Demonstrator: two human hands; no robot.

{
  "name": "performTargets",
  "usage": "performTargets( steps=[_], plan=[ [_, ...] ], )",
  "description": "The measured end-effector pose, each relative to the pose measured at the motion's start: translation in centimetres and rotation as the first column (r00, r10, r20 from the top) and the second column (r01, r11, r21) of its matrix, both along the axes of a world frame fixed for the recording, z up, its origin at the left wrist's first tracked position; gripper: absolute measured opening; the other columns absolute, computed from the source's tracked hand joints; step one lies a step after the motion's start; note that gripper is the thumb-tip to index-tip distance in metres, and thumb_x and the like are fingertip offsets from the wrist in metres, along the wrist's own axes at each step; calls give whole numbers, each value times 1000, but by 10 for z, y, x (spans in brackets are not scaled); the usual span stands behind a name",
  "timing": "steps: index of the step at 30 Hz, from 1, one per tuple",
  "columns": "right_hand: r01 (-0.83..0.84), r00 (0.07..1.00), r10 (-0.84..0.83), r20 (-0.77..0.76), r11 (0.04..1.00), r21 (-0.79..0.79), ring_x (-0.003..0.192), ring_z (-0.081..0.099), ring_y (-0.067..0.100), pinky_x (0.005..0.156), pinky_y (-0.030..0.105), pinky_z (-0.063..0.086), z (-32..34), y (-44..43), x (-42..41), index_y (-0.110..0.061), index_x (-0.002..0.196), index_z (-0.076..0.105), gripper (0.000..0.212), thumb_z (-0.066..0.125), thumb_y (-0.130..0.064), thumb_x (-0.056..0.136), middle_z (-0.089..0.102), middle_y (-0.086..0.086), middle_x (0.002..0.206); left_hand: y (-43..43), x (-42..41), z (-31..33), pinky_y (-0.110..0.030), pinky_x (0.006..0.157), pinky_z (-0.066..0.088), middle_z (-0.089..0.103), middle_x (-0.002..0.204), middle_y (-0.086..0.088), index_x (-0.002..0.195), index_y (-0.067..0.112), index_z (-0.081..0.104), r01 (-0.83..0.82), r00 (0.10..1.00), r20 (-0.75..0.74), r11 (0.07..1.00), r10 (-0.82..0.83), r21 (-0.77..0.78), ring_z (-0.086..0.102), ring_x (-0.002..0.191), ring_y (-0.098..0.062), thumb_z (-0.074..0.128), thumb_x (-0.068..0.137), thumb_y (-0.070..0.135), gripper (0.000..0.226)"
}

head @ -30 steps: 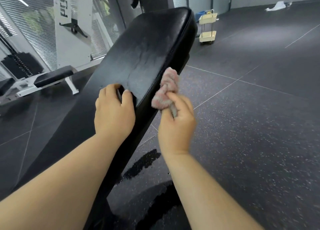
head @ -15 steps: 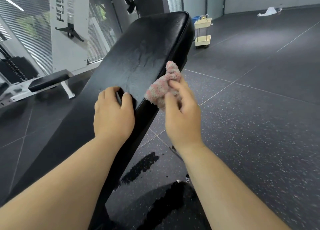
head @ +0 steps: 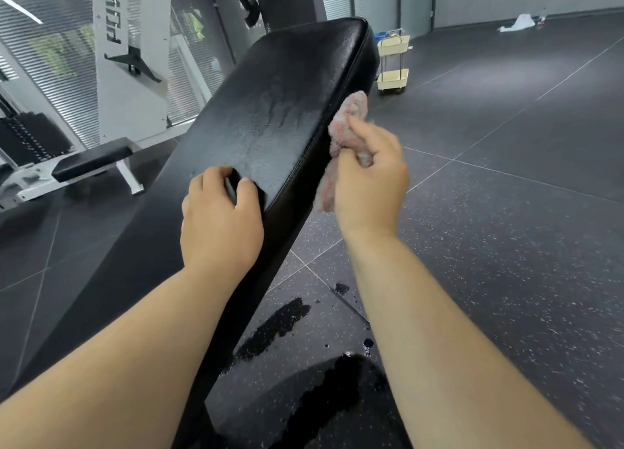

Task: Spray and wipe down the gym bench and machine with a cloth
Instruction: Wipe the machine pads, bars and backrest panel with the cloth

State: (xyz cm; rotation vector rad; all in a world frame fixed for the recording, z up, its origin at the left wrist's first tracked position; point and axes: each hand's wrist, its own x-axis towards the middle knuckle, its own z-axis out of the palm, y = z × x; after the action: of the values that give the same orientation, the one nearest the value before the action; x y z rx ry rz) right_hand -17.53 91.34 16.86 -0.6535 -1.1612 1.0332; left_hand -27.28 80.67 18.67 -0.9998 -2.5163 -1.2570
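The black padded gym bench [head: 280, 111] slopes up and away from me, its top streaked with damp marks. My left hand [head: 219, 219] grips the pad at the gap between backrest and seat, fingers curled into the slot. My right hand [head: 369, 185] holds a bunched pink-grey cloth [head: 347, 121] against the bench's right side edge, pinching it between thumb and fingers. The cloth's lower end hangs beside the pad, below the hand. No spray bottle is in view.
A white weight machine [head: 131, 60] with a black stack and a small padded seat [head: 91, 160] stands at the left. A cream trolley [head: 393, 63] sits behind the bench. Wet dark patches [head: 273, 327] lie on the speckled rubber floor below me.
My right hand has slid the cloth up along the bench's right side edge, away from me. My left hand has kept its grip in the same spot.
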Motion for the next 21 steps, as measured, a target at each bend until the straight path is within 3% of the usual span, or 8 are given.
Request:
performTargets(
  steps=[2,7,9,11,13,15,17,21],
  plan=[
    [-4,1000,4,19,1000,-8,105,60,4,95,15,43,-18,-23,-9,-16,102,76,34,58,8,85,62,-10,105,0,-1,0,-33,89,30,46,131,4,125,24,51,-12,1000,-2,1000,12,1,41,123,-20,38,98,35,32],
    [-190,967,150,208,963,192,99,63,9,92,19,48,-68,-84,-2,-12,90,78,34,54,6,74,64,-7,99,0,1,1,-32,89,28,46,134,3,127,24,51,-13,1000,3,1000,13,-4,41,127,-21,39,98,35,33],
    [-202,977,187,107,967,153,95,66,15,93,29,50,-55,-65,1,-9,81,75,31,51,9,72,65,2,98,-1,2,1,-31,89,27,45,136,4,128,25,50,-4,1000,18,1000,4,5,39,129,-20,38,99,36,34],
    [-104,994,105,-8,994,34,99,66,16,96,37,51,-28,-25,7,-11,91,75,34,50,9,76,65,3,108,-1,1,0,-32,89,28,45,133,7,129,26,50,5,1000,22,1000,-5,13,40,129,-18,38,99,37,34],
    [17,1000,-17,-5,1000,-7,110,59,4,102,17,42,-7,4,9,-18,111,74,46,51,10,82,61,-3,122,-1,0,-1,-32,89,29,42,123,12,127,26,50,16,1000,15,1000,-16,20,40,128,-17,37,98,36,33],
    [51,998,-53,33,996,72,117,57,8,100,9,37,-14,-6,-3,-19,118,71,47,52,9,86,61,-3,123,1,-1,-2,-32,90,29,39,118,14,124,26,51,24,1000,13,1000,-25,20,41,126,-17,38,98,36,31],
    [76,994,-86,63,986,146,112,60,17,99,17,43,-41,-37,-17,-16,120,71,40,52,2,89,62,-2,115,1,-4,-2,-32,91,29,40,118,13,121,29,51,25,999,35,999,-26,28,41,125,-17,39,98,35,26],
    [35,987,-71,147,972,232,108,62,17,100,19,44,-93,-90,-23,-14,114,73,39,46,-4,87,62,-2,109,-1,-7,-1,-28,94,31,47,127,11,118,33,54,53,988,139,993,-68,109,44,124,-14,48,97,35,22]
  ],
)
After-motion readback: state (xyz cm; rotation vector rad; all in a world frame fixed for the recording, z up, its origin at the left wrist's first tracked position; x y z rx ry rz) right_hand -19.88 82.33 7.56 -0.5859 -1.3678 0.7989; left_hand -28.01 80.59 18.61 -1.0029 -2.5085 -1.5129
